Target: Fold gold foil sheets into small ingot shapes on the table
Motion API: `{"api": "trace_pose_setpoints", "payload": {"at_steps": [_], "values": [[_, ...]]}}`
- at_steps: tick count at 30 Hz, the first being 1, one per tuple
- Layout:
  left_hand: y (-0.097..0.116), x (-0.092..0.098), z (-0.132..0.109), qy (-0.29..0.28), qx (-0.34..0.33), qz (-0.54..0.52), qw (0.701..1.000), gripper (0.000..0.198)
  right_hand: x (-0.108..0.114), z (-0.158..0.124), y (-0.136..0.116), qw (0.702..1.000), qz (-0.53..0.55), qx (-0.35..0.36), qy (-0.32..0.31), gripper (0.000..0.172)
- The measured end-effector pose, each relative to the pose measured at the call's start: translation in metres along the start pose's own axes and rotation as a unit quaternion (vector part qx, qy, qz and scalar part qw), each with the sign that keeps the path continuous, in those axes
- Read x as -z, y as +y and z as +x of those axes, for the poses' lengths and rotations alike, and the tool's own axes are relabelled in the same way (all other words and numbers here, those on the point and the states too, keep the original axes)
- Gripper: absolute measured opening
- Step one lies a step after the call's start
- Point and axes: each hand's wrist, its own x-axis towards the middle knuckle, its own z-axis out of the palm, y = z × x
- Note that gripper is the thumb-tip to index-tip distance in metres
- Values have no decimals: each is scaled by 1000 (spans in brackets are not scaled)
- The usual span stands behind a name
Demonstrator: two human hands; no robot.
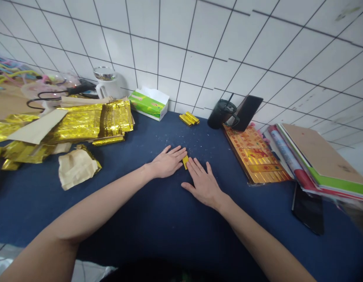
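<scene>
My left hand (pixel 166 161) and my right hand (pixel 202 183) lie flat on the dark blue tabletop (pixel 134 219), fingers spread and pointing toward each other. Between their fingertips sits a small folded piece of yellow-gold paper (pixel 185 161), touching or nearly touching the fingers of both hands. Its lower part is partly hidden by my right index finger. Neither hand visibly grips it. Scattered pale specks dot the table around my fingers.
Gold foil paper stacks (pixel 81 123) and a crumpled tan paper bundle (pixel 77 167) lie at left. Small gold folded bars (pixel 189 118), a tissue box (pixel 148 103), a white mug (pixel 108 83) and a black tumbler (pixel 221 113) stand along the tiled wall. Printed gold sheets (pixel 254 154) and stacked folders (pixel 319 164) lie at right.
</scene>
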Motion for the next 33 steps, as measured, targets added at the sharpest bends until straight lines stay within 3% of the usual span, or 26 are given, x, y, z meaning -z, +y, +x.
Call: {"api": "trace_pose_setpoints", "payload": {"at_steps": [7, 17, 24, 33], "values": [[6, 2, 2, 32, 19, -17, 999, 54, 0, -3, -3, 1000, -1, -3, 0, 74], [3, 3, 25, 79, 156, -49, 983, 34, -5, -3, -1, 1000, 3, -3, 25, 74], [0, 4, 37, 121, 193, -39, 973, 18, -3, -3, -3, 1000, 13, -9, 14, 75], [3, 3, 43, 150, 216, -30, 964, 11, -2, -4, -5, 1000, 14, -13, 18, 75]]}}
